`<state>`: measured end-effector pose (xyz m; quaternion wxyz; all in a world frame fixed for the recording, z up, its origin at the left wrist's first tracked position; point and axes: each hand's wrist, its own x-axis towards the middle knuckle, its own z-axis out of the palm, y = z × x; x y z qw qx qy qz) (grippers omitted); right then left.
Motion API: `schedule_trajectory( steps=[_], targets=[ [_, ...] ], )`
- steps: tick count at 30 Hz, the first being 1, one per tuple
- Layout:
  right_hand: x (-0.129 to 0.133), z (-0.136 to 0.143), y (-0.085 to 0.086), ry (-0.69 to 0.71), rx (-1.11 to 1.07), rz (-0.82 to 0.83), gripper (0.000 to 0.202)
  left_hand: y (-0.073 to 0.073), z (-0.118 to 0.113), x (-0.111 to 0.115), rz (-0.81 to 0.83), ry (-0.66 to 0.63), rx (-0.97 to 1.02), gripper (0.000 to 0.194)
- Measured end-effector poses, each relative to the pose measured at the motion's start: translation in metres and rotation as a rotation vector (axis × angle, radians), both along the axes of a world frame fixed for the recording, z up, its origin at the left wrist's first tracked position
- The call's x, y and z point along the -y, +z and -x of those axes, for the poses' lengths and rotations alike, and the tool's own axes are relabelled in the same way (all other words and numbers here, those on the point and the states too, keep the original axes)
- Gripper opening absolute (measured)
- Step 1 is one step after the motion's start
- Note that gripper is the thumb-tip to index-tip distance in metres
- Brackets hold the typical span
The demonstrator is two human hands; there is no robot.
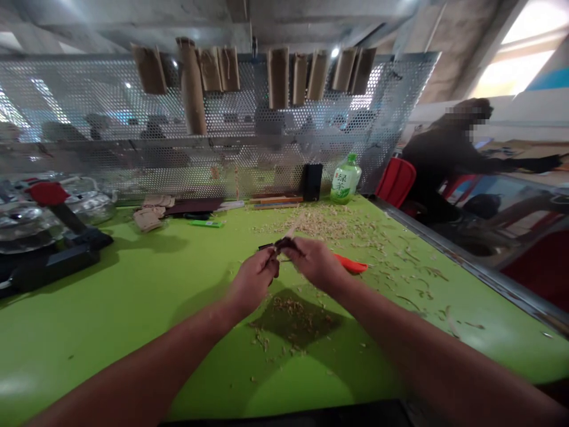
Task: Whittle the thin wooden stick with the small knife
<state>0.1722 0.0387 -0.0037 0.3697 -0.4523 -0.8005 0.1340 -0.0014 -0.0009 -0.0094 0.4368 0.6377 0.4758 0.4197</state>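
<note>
Both my hands meet above the middle of a green table (146, 332). My left hand (256, 276) is closed around one end of a small dark piece (283, 242). The fingers of my right hand (315, 260) are closed on its other side. A thin pale strip sticks up behind the piece; its exact shape is too small to tell. Right beside my right hand lies an orange-red object (352, 264). Wood shavings (291, 308) are scattered beneath my hands, and more shavings (324, 224) spread behind and to the right.
At the back stand a green-labelled bottle (345, 179) and a black box (312, 182). A green cutter (205, 223) lies back left. A black clamp-like tool with a red knob (48, 193) is far left. A person (444, 154) sits beyond the right edge.
</note>
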Motion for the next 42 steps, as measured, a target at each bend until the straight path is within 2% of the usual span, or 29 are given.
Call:
schedule_trajectory(
  steps=[2,3,7,10,12,15,19,23,25,27,29,32,37,42],
  targets=[
    [-0.003,-0.003,0.001,-0.151,-0.061,-0.054,0.029,0.001,-0.001,0.001,0.045,-0.035,0.073,0.017],
    [-0.004,-0.003,0.001,-0.174,-0.069,-0.069,0.030,0.002,-0.001,0.002,0.083,-0.062,0.131,0.017],
    [-0.001,-0.003,0.000,-0.022,-0.043,-0.002,0.030,0.007,0.000,0.003,0.299,-0.184,0.427,0.014],
    [-0.001,-0.003,-0.001,-0.097,-0.103,-0.042,0.027,0.010,0.003,0.003,0.429,-0.257,0.571,0.012],
    [0.000,-0.002,-0.002,-0.098,-0.110,-0.049,0.028,0.010,0.004,0.003,0.463,-0.279,0.626,0.012],
    [0.002,-0.001,-0.002,-0.019,-0.076,-0.007,0.031,0.009,0.004,0.002,0.488,-0.296,0.684,0.014],
    [0.003,0.003,-0.002,-0.056,-0.109,0.007,0.028,0.008,0.002,0.000,0.509,-0.295,0.747,0.013],
    [-0.003,-0.002,-0.003,0.027,-0.104,0.022,0.028,0.009,0.004,-0.001,0.510,-0.274,0.734,0.013],
    [-0.010,-0.010,-0.001,-0.054,-0.140,0.001,0.030,0.011,0.005,0.000,0.486,-0.268,0.711,0.018],
    [-0.015,-0.019,0.004,-0.192,-0.222,-0.033,0.031,0.012,0.006,0.001,0.457,-0.273,0.669,0.033],
    [-0.017,-0.025,0.008,-0.229,-0.322,-0.042,0.030,0.012,0.005,0.002,0.427,-0.287,0.612,0.043],
    [-0.013,-0.025,0.013,-0.142,-0.362,-0.034,0.029,0.008,0.005,0.001,0.389,-0.308,0.563,0.038],
    [-0.006,-0.016,0.010,-0.130,-0.205,-0.068,0.034,0.007,0.006,0.000,0.353,-0.357,0.470,0.033],
    [-0.002,-0.008,0.001,-0.013,-0.105,0.028,0.027,0.005,0.005,-0.001,0.360,-0.295,0.385,0.024]
  ],
)
